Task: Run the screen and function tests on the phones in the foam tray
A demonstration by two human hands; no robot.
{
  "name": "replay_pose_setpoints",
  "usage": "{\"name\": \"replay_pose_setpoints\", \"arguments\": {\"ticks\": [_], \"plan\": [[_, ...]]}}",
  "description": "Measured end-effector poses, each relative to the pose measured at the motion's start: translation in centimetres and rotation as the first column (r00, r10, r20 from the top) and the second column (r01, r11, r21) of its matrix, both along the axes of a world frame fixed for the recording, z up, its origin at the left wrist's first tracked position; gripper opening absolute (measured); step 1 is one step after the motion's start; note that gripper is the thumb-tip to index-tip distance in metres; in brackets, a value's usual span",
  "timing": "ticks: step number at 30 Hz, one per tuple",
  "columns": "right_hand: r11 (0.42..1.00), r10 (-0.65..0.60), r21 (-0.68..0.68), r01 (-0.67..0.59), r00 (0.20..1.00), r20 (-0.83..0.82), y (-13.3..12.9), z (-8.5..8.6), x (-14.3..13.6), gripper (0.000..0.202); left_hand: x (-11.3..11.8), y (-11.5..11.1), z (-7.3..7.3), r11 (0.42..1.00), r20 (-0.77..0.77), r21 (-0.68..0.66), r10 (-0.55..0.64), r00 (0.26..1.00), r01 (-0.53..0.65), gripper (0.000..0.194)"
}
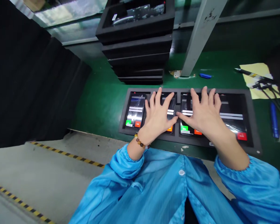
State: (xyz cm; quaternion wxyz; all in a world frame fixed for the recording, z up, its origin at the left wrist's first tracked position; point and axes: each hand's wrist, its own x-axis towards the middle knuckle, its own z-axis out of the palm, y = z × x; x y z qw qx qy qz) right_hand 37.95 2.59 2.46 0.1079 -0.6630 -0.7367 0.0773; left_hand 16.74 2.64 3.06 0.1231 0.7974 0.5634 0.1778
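Note:
A black foam tray (177, 139) lies along the front of the green table, with several lit smartphones in its slots. The leftmost smartphone (135, 109) shows a green and a red button and is uncovered. My left hand (157, 112), a beaded bracelet at its wrist, is spread palm down over the second smartphone (170, 112), hiding much of it. Fingers apart, my right hand (204, 112) lies over another smartphone (185, 119), its thumb near my left thumb. Right of that hand, a further smartphone (235, 116) is partly covered by the wrist. Whether the fingertips press the screens is unclear.
Behind the tray stands a stack of black foam trays (140, 46). A grey metal post (200, 37) rises beside it. Blue pen cap (205, 76), yellow paper (259, 70) with a pen and cables, and a blue marker (274, 119) lie rightward. Black curtain (30, 77) hangs left.

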Motion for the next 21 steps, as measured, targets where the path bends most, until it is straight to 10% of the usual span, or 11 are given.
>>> {"name": "replay_pose_setpoints", "arguments": {"ticks": [21], "plan": [[0.992,0.07,-0.095,-0.086,0.984,-0.162,0.7,2.8,5.2,0.093,-5.2,2.3,0.7,0.985,0.484,-0.172,0.1,0.869,-0.018,0.079]]}}
